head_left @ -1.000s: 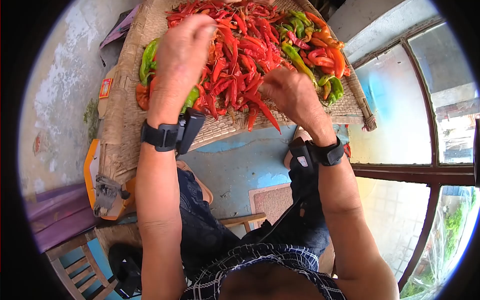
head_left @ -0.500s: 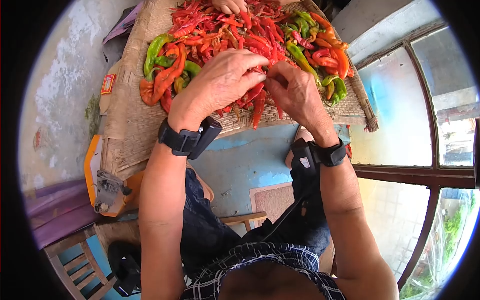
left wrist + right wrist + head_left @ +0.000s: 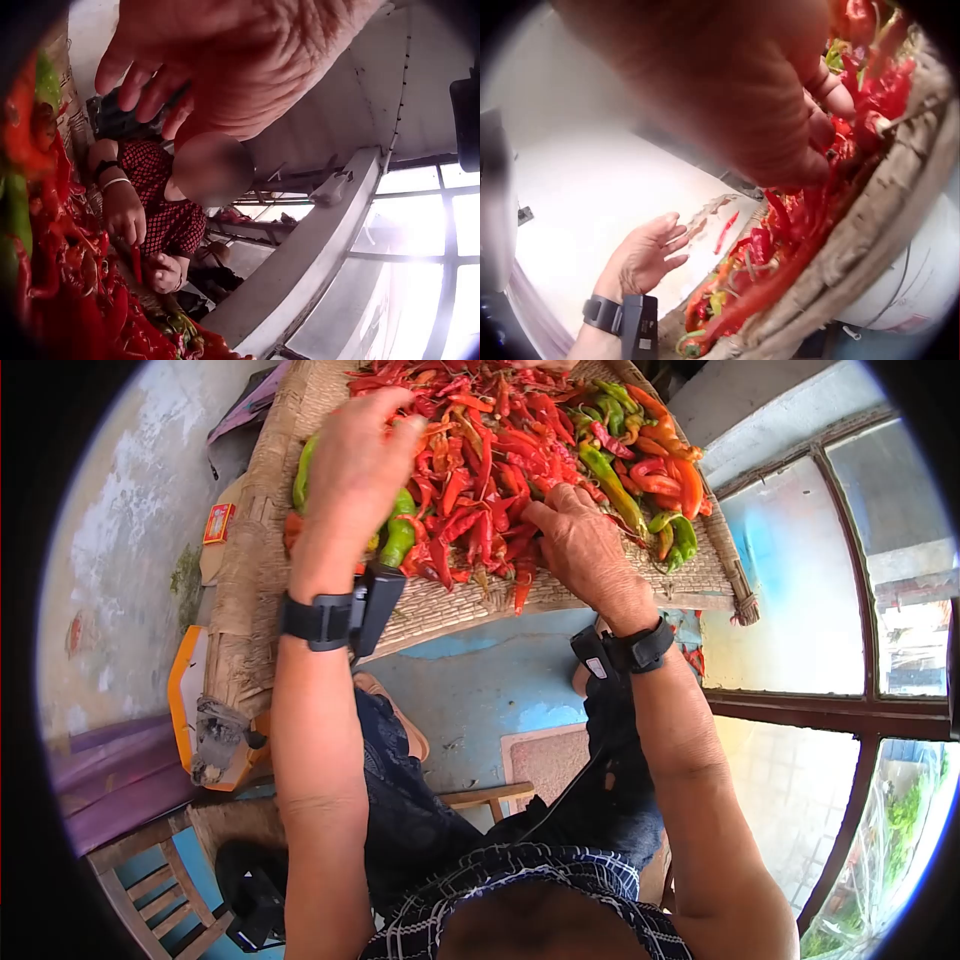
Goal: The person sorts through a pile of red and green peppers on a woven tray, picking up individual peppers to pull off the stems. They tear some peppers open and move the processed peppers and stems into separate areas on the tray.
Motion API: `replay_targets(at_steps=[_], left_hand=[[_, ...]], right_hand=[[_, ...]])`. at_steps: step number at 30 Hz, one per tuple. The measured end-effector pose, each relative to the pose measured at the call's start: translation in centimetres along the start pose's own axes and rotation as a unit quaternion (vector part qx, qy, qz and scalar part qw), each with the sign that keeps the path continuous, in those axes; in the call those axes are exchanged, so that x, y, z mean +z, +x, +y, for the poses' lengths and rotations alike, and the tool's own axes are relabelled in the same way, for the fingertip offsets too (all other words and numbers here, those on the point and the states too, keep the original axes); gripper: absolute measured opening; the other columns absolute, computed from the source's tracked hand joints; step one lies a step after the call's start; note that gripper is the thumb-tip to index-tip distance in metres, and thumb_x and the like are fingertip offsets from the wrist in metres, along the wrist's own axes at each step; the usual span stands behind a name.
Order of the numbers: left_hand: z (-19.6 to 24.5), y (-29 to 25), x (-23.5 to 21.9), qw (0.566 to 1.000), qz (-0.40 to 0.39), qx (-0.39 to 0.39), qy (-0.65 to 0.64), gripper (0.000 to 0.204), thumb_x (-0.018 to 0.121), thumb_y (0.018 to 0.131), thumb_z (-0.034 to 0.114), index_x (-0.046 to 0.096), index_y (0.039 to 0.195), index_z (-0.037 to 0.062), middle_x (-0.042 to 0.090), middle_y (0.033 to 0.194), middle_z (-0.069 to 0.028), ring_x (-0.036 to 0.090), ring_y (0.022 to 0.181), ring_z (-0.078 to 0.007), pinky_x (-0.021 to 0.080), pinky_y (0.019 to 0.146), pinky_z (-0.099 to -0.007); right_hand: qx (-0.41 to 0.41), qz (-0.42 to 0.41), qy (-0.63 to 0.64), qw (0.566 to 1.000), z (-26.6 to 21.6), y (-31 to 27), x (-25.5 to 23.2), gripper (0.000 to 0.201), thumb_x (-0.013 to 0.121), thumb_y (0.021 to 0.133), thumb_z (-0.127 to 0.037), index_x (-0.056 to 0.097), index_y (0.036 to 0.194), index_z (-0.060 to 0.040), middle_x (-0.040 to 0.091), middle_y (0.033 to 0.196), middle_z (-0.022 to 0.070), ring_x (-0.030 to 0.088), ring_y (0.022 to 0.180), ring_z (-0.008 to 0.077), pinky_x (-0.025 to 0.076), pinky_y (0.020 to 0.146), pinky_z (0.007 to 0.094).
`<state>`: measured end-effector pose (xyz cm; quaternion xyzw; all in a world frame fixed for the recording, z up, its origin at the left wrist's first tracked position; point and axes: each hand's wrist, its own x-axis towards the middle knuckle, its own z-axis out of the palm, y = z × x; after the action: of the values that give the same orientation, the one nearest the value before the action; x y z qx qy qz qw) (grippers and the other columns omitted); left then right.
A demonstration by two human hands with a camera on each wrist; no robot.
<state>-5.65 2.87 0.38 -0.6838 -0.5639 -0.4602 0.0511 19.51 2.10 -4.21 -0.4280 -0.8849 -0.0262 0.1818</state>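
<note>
Red chili peppers (image 3: 470, 490) lie in a wide heap on a woven mat (image 3: 440, 622). My left hand (image 3: 358, 475) is lifted above the heap's left side, fingers spread and loose. A single red chili pepper (image 3: 726, 232) hangs in the air just off its fingertips in the right wrist view. My right hand (image 3: 585, 550) is down at the heap's near edge, its fingertips (image 3: 838, 101) among red peppers. I cannot tell whether it grips one; the thumb is hidden in the right wrist view. Green peppers (image 3: 398, 530) lie under the left wrist.
Across the mat, another person (image 3: 154, 180) holds a red pepper (image 3: 136, 264). Larger green and orange peppers (image 3: 655, 480) form a group on the right. A window (image 3: 790, 570) borders the right side, a wall (image 3: 110, 560) the left. A small red box (image 3: 218, 523) sits by the mat's left edge.
My hands came together over the near side of the heap, then parted. The left swung back up and left; the right lowered onto the peppers. The other person's hand drew back.
</note>
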Motion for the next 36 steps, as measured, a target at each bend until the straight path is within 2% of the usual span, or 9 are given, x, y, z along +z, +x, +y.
replay_targets(at_steps=[9, 11, 13, 17, 23, 26, 30, 33, 36], left_hand=[[2.0, -0.4, -0.2, 0.992, -0.099, 0.011, -0.071, 0.028, 0.06, 0.09, 0.02, 0.063, 0.112, 0.0036, 0.067, 0.101, -0.0141, 0.066, 0.086, -0.0248, 0.051, 0.076, -0.0326], [2.9, -0.4, -0.5, 0.985, -0.13, -0.009, -0.109, 0.028, 0.061, 0.09, 0.02, 0.063, 0.113, 0.0035, 0.067, 0.097, -0.0139, 0.065, 0.082, -0.0227, 0.051, 0.074, -0.0321], [3.9, -0.8, -0.5, 0.975, -0.167, -0.029, -0.147, 0.029, 0.061, 0.09, 0.02, 0.063, 0.113, 0.0035, 0.067, 0.092, -0.0138, 0.065, 0.078, -0.0206, 0.051, 0.072, -0.0315], [5.1, -0.8, 0.0, 0.958, -0.207, 0.022, -0.198, 0.031, 0.067, 0.086, 0.023, 0.062, 0.11, 0.0034, 0.065, 0.084, -0.0172, 0.065, 0.079, -0.0291, 0.051, 0.073, -0.0377], [6.0, -0.8, 0.2, 0.934, -0.312, 0.008, -0.174, 0.025, 0.063, 0.087, 0.024, 0.063, 0.087, -0.0004, 0.061, 0.068, -0.0147, 0.062, 0.067, -0.0302, 0.048, 0.064, -0.0373], [5.9, -0.5, -0.1, 0.932, -0.324, -0.013, -0.165, 0.025, 0.061, 0.088, 0.025, 0.063, 0.082, 0.0002, 0.062, 0.066, -0.0127, 0.061, 0.064, -0.028, 0.047, 0.063, -0.0359], [2.9, 0.3, -0.4, 0.968, -0.131, -0.129, -0.171, 0.029, 0.06, 0.089, 0.028, 0.063, 0.099, 0.0013, 0.069, 0.078, -0.0107, 0.065, 0.07, -0.0236, 0.049, 0.065, -0.0353], [-1.9, 1.0, -0.1, 0.996, 0.032, -0.085, -0.006, 0.049, 0.063, 0.088, 0.033, 0.055, 0.127, 0.0056, 0.069, 0.096, -0.0127, 0.065, 0.08, -0.0179, 0.05, 0.071, -0.0317], [0.4, 0.5, -0.7, 0.968, -0.092, -0.11, -0.205, 0.053, 0.063, 0.088, 0.035, 0.053, 0.131, 0.0063, 0.068, 0.097, -0.013, 0.065, 0.082, -0.0171, 0.05, 0.073, -0.0301]], right_hand=[[0.011, 0.068, 0.026, 0.997, 1.3, 0.3, -3.1, 0.013, 0.059, 0.084, -0.008, 0.064, 0.096, -0.0072, 0.06, 0.097, 0.0123, 0.057, 0.094, 0.0341, 0.049, 0.078, 0.0412], [0.108, 0.07, 0.094, 0.987, 1.3, 0.1, -3.8, 0.011, 0.056, 0.087, -0.008, 0.062, 0.096, -0.0056, 0.062, 0.093, 0.0156, 0.059, 0.088, 0.0359, 0.05, 0.075, 0.0436], [0.09, 0.108, 0.113, 0.984, 1.8, -0.2, -3.5, 0.012, 0.055, 0.091, -0.01, 0.062, 0.099, -0.0041, 0.063, 0.087, 0.0152, 0.063, 0.077, 0.0322, 0.051, 0.07, 0.0405], [0.132, 0.012, 0.483, 0.865, 0.8, 0.1, -4.0, 0.021, 0.05, 0.099, -0.017, 0.06, 0.098, 0.0009, 0.061, 0.075, 0.0024, 0.057, 0.067, 0.0104, 0.048, 0.061, 0.0257], [0.142, -0.026, 0.526, 0.838, -0.7, 0.2, -4.7, 0.022, 0.051, 0.099, -0.018, 0.062, 0.1, 0.0013, 0.062, 0.077, 0.0012, 0.055, 0.067, 0.0087, 0.046, 0.06, 0.0227], [0.164, 0.068, 0.522, 0.834, 0.0, 0.4, -4.1, 0.025, 0.054, 0.098, -0.022, 0.065, 0.099, 0.0005, 0.066, 0.084, 0.0038, 0.059, 0.073, 0.0086, 0.049, 0.064, 0.0225], [0.251, 0.103, 0.546, 0.793, 1.1, 0.2, -4.4, 0.026, 0.052, 0.099, -0.022, 0.065, 0.101, 0.0005, 0.065, 0.082, 0.0029, 0.058, 0.072, 0.0075, 0.049, 0.063, 0.0215], [0.196, 0.079, 0.523, 0.826, 0.6, 0.2, -3.9, 0.025, 0.052, 0.099, -0.022, 0.065, 0.099, 0.0003, 0.064, 0.079, 0.0019, 0.056, 0.069, 0.0064, 0.048, 0.062, 0.0206], [0.19, 0.032, 0.486, 0.852, -0.4, 0.3, -3.9, 0.023, 0.053, 0.099, -0.019, 0.064, 0.102, 0.001, 0.061, 0.076, 0.0004, 0.054, 0.068, 0.0056, 0.047, 0.062, 0.0206]])
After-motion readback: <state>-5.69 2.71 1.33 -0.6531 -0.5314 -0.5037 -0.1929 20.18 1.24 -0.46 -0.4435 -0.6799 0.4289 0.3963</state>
